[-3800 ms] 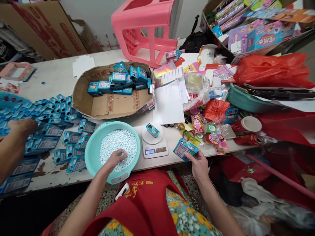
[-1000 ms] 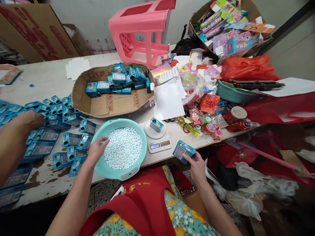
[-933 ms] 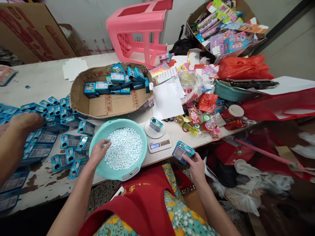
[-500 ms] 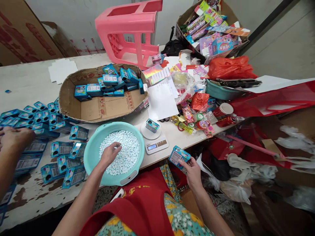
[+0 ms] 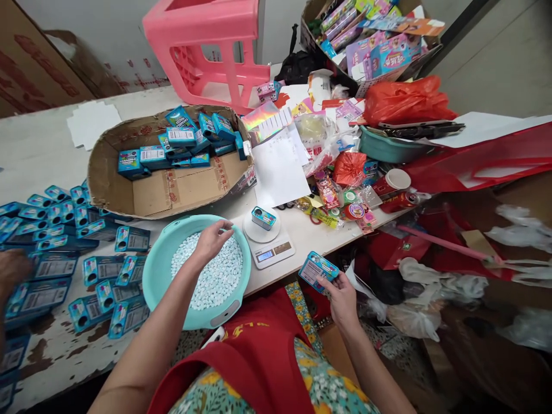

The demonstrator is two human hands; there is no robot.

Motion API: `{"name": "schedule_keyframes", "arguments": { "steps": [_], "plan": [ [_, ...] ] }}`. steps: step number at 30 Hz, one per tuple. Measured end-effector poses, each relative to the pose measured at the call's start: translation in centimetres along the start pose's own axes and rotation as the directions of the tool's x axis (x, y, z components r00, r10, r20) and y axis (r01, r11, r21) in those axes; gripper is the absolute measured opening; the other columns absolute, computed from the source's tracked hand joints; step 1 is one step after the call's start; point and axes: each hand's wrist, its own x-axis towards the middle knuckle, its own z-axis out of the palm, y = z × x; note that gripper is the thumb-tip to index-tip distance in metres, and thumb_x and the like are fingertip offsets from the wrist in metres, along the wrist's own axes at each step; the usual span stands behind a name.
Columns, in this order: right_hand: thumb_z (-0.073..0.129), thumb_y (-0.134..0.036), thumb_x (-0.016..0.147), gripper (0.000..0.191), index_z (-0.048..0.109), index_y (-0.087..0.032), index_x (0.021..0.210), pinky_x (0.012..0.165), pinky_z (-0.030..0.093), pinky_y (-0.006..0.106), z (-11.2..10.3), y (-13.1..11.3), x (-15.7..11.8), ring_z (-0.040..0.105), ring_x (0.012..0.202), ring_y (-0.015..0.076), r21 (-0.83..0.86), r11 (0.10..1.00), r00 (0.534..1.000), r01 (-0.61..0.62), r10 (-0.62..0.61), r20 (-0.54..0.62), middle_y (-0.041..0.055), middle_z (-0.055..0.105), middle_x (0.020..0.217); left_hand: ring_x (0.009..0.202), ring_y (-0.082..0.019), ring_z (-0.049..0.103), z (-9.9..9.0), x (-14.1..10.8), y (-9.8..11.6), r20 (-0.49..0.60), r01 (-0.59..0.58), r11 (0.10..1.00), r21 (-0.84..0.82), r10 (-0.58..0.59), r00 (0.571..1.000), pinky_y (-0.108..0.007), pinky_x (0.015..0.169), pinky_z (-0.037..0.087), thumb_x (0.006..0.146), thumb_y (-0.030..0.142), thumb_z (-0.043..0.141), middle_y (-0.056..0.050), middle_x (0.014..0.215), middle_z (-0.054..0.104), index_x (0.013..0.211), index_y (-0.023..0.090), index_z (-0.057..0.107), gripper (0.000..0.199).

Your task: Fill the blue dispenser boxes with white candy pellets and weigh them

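My left hand is above the right part of a turquoise basin of small white pieces. Its fingers are bent together, and anything between them is too small to name. My right hand holds a blue printed box by its lower right part, to the right of the scale. On the round plate of a white scale lies another blue box.
Blue boxes stand in rows at the left, with another person's hand beside them. Behind the basin is a cardboard tray holding blue boxes. Papers, wrappers and a pink stool lie farther back.
My left hand has risen from the white pieces and moved right, toward the scale. My right hand still holds its box. The other person's hand has moved down and left, and the view has shifted slightly.
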Motion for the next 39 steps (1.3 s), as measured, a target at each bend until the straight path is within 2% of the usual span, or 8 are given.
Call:
{"name": "schedule_keyframes", "arguments": {
  "steps": [7,13,18,22,26,31,35,39],
  "plan": [
    [0.083,-0.031,0.052,0.043,0.063,-0.019,0.088,0.078,0.051,0.032,-0.2,0.4,-0.2,0.063,0.078,0.0167,-0.012,1.000,1.000,-0.017,0.017,-0.003,-0.0002,0.070,0.085,0.080,-0.020,0.060,0.1,2.8,1.6,0.043,-0.135,0.970,0.202,0.129,0.991,-0.029,0.069,0.042,0.080,0.030,0.047,-0.005,0.094,0.068,0.096,0.021,0.064,0.025],
    [0.083,-0.030,0.054,0.043,0.062,-0.019,0.090,0.078,0.051,0.033,-0.7,0.9,0.0,0.063,0.080,0.0180,-0.007,1.000,1.000,-0.010,0.010,-0.006,0.0006,0.071,0.086,0.079,-0.026,0.059,2.9,-0.1,-3.5,0.083,0.085,0.873,0.479,-0.141,0.986,-0.031,0.066,0.039,0.080,0.031,0.047,-0.010,0.084,0.064,0.086,0.019,0.064,0.022],
    [0.083,-0.030,0.055,0.043,0.063,-0.019,0.091,0.080,0.051,0.035,-0.4,1.6,0.3,0.064,0.081,0.0189,-0.031,0.999,1.000,-0.015,0.016,0.021,0.0014,0.071,0.087,0.086,-0.022,0.058,7.1,-5.1,-6.8,0.266,-0.025,0.966,0.258,-0.046,0.963,-0.031,0.077,0.042,0.074,0.027,0.055,-0.009,0.099,0.058,0.097,0.020,0.061,0.025],
    [0.083,-0.031,0.054,0.043,0.063,-0.019,0.090,0.079,0.051,0.034,0.8,1.2,0.2,0.063,0.081,0.0187,-0.051,0.998,0.997,-0.031,0.035,0.062,0.0009,0.070,0.086,0.078,-0.021,0.056,5.6,-6.5,-7.3,0.292,0.126,0.992,0.002,-0.121,0.949,-0.031,0.070,0.043,0.072,0.024,0.057,-0.005,0.080,0.059,0.082,0.019,0.060,0.012],
    [0.083,-0.031,0.053,0.043,0.063,-0.019,0.089,0.080,0.051,0.034,1.9,0.4,-0.1,0.063,0.081,0.0184,-0.039,0.999,0.995,-0.038,0.041,0.086,0.0006,0.071,0.087,0.061,-0.014,0.055,2.5,-6.6,-8.0,0.351,0.422,0.737,-0.528,-0.262,0.899,-0.023,0.048,0.039,0.072,0.041,0.063,-0.001,0.074,0.057,0.097,0.018,0.056,0.034],
    [0.083,-0.031,0.053,0.042,0.064,-0.019,0.089,0.079,0.051,0.033,2.1,0.2,-0.1,0.063,0.082,0.0191,-0.044,0.999,0.995,-0.020,0.024,0.093,0.0009,0.071,0.087,0.051,-0.008,0.048,2.1,-5.3,-8.1,0.325,0.450,0.507,-0.735,-0.318,0.890,-0.020,0.042,0.032,0.075,0.050,0.060,-0.001,0.070,0.054,0.086,0.015,0.054,0.037],
    [0.082,-0.033,0.057,0.041,0.064,-0.020,0.091,0.079,0.050,0.031,1.7,0.4,0.2,0.063,0.083,0.0180,-0.046,0.999,0.996,-0.005,0.009,0.088,0.0002,0.071,0.088,0.043,-0.005,0.034,1.5,-2.8,-4.6,0.317,0.420,0.616,-0.667,-0.275,0.908,-0.019,0.040,0.019,0.074,0.049,0.061,0.002,0.065,0.049,0.085,0.015,0.053,0.036],
    [0.082,-0.034,0.057,0.041,0.064,-0.020,0.091,0.079,0.051,0.033,1.1,0.7,0.4,0.063,0.082,0.0192,-0.031,1.000,0.998,-0.005,0.007,0.067,0.0005,0.071,0.087,0.049,-0.009,0.038,1.1,1.5,1.4,0.187,0.099,0.923,-0.373,-0.030,0.982,-0.022,0.046,0.025,0.083,0.050,0.048,0.002,0.062,0.048,0.073,0.018,0.049,0.034]
  ]
}}
